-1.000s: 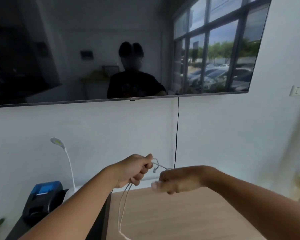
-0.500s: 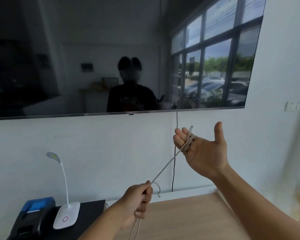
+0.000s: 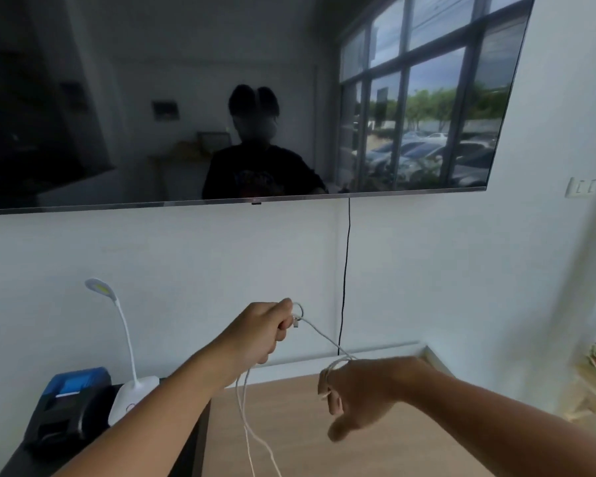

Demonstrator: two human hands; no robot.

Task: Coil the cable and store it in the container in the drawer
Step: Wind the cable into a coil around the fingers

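Clenching the white cable (image 3: 319, 333) in a fist, the left hand (image 3: 260, 333) is now raised, while the right hand (image 3: 362, 394), lifted palm-up half a second ago, is now lowered knuckles-up over the wooden table (image 3: 289, 407), cable looped around its fingers (image 3: 327, 383).

Light wooden table (image 3: 375, 442) — bare where visible; beside it, black stand (image 3: 14, 459) carries lamp (image 3: 131, 397) and printer (image 3: 66, 404).

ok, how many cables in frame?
2. A thin white cable runs from the left hand to the right hand, slack hanging below. A thin black cable hangs down the wall beneath the TV.
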